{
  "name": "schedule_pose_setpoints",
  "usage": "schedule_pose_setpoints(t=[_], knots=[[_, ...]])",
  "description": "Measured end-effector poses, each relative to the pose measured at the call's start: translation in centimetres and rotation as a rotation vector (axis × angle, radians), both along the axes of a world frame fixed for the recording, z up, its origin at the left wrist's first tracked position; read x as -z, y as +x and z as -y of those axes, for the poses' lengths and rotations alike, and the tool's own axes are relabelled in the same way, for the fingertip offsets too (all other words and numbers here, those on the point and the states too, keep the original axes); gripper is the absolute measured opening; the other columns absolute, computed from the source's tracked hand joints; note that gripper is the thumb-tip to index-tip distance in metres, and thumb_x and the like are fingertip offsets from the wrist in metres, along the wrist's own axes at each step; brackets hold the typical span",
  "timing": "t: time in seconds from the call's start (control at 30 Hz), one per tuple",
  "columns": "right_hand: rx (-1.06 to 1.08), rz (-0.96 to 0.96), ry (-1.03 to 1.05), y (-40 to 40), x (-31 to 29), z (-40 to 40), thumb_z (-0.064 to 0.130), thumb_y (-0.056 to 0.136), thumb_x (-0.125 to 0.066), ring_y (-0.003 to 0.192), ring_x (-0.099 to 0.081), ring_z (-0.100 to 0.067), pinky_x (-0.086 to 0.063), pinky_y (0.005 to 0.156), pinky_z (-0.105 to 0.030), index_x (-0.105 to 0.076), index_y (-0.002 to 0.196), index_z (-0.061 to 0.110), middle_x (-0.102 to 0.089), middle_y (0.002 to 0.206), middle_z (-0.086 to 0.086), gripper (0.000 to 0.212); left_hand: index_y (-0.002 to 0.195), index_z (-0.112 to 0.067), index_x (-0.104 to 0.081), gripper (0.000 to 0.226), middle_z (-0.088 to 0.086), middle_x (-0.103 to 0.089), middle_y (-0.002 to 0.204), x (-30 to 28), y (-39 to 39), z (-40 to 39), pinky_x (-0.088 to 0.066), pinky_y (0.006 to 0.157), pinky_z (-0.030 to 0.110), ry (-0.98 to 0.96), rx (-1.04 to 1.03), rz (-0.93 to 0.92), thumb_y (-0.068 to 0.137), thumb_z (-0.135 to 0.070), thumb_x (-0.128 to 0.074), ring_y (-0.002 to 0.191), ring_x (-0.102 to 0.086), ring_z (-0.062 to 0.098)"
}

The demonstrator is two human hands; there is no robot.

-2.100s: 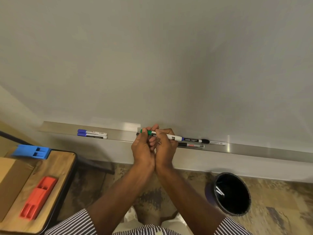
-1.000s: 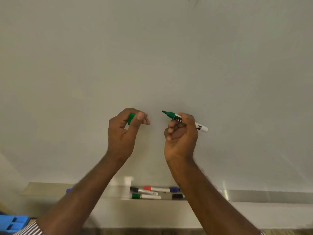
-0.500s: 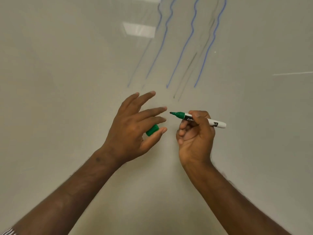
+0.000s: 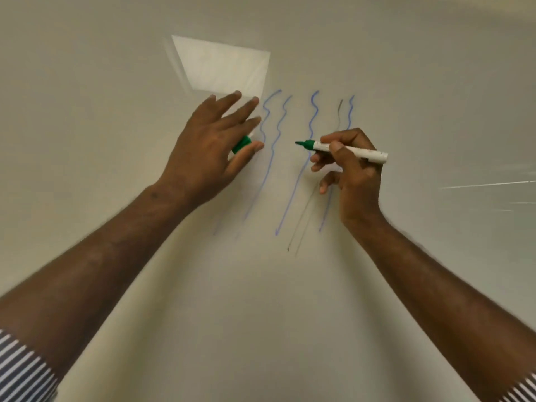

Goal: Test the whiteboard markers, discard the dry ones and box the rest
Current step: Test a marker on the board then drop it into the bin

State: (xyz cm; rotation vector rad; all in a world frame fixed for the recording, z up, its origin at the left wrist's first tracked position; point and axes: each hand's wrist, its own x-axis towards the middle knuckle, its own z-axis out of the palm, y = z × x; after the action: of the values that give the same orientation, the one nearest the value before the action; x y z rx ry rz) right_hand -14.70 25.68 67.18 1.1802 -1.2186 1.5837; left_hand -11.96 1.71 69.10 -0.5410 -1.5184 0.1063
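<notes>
My right hand [image 4: 352, 172] grips an uncapped green whiteboard marker [image 4: 356, 151], its tip pointing left and close to the whiteboard [image 4: 116, 82]. My left hand [image 4: 211, 149] lies spread against the board with its fingers straight, and the green cap [image 4: 241, 144] is tucked between thumb and fingers. Several wavy blue lines [image 4: 271, 158] and a faint grey line [image 4: 339, 111] run down the board between and above my hands. No green mark shows on the board.
A bright rectangular reflection of a ceiling light [image 4: 223, 65] sits on the board above my left hand. The marker tray, bin and table are out of view.
The view has tilted up the board from the tray to the test lines. I pulled the cap off the green marker. Both hands rose, and my left hand opened flat with the cap.
</notes>
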Motion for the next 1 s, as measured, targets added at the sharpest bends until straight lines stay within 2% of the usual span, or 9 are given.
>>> schedule_pose_setpoints(t=[0.13,0.27,0.4,0.47,0.63,0.77,0.9,1.0], knots=[[0.173,-0.113,0.021,0.0,-4.9,-0.8,0.010,0.097,-0.058,0.070,-0.067,-0.028,-0.040,0.043,-0.031,-0.062,0.101,0.004,-0.075,0.086,-0.019,0.009,0.142,-0.003,-0.054,0.058,0.012,-0.043,0.156,-3.4,-1.5,1.8,-0.022,0.124,0.049,0.074,-0.087,-0.009,0.107,-0.045,-0.036,0.149,-0.034,0.030],[0.318,-0.218,-0.055,-0.3,-8.2,-0.8,0.009,0.091,-0.065,0.074,-0.075,-0.026,-0.046,0.049,-0.029,-0.062,0.088,0.005,-0.075,0.085,-0.015,0.006,0.150,-0.007,-0.044,0.055,0.007,-0.034,0.162,-3.9,-3.2,3.2,-0.020,0.125,0.037,0.153,-0.082,0.031,0.107,-0.040,-0.040,0.152,-0.027,0.022],[0.445,-0.260,-0.121,-2.1,-9.3,-0.6,0.019,0.085,-0.072,0.078,-0.073,-0.033,-0.055,0.060,-0.053,-0.067,0.081,0.011,-0.074,0.082,-0.004,0.010,0.153,-0.009,-0.040,0.054,0.005,-0.032,0.163,-3.7,-4.0,3.6,-0.019,0.126,0.037,0.129,-0.069,-0.013,0.108,-0.039,-0.040,0.153,-0.026,0.019],[0.482,-0.259,-0.142,-2.9,-9.2,-0.1,0.022,0.084,-0.073,0.078,-0.072,-0.031,-0.055,0.061,-0.056,-0.067,0.082,0.012,-0.073,0.082,-0.002,0.011,0.153,-0.010,-0.039,0.053,0.003,-0.031,0.163,-3.8,-4.0,3.6,-0.018,0.127,0.037,0.138,-0.052,-0.008,0.108,-0.037,-0.042,0.153,-0.025,0.018],[0.526,-0.279,-0.187,-3.8,-8.4,0.7,0.020,0.084,-0.076,0.073,-0.070,-0.025,-0.055,0.060,-0.051,-0.069,0.082,0.008,-0.073,0.080,0.003,0.014,0.154,-0.011,-0.039,0.053,0.001,-0.030,0.164,-3.6,-4.1,3.7,-0.015,0.127,0.033,0.145,-0.030,-0.002,0.107,-0.036,-0.045,0.153,-0.023,0.016],[0.564,-0.327,-0.165,-4.0,-7.0,1.7,0.014,0.085,-0.075,0.073,-0.071,-0.022,-0.055,0.063,-0.044,-0.070,0.086,0.003,-0.075,0.084,-0.001,0.012,0.153,-0.011,-0.040,0.053,0.001,-0.031,0.163,-3.6,-4.2,3.8,-0.016,0.127,0.034,0.156,-0.016,-0.006,0.107,-0.036,-0.045,0.153,-0.024,0.016],[0.555,-0.344,-0.092,-4.2,-4.5,1.8,0.011,0.086,-0.074,0.071,-0.071,-0.028,-0.053,0.058,-0.043,-0.071,0.087,0.003,-0.075,0.082,-0.006,0.009,0.152,-0.010,-0.042,0.052,0.001,-0.032,0.163,-3.6,-4.3,3.9,-0.017,0.127,0.036,0.157,-0.002,-0.006,0.107,-0.035,-0.046,0.153,-0.025,0.016],[0.528,-0.341,-0.136,-4.3,-3.7,1.2,0.008,0.085,-0.073,0.070,-0.070,-0.034,-0.051,0.058,-0.048,-0.069,0.083,0.007,-0.073,0.078,-0.013,0.005,0.153,-0.010,-0.041,0.052,0.001,-0.032,0.163,-3.6,-4.4,3.9,-0.017,0.127,0.036,0.155,-0.008,-0.005,0.107,-0.035,-0.046,0.153,-0.025,0.016]])
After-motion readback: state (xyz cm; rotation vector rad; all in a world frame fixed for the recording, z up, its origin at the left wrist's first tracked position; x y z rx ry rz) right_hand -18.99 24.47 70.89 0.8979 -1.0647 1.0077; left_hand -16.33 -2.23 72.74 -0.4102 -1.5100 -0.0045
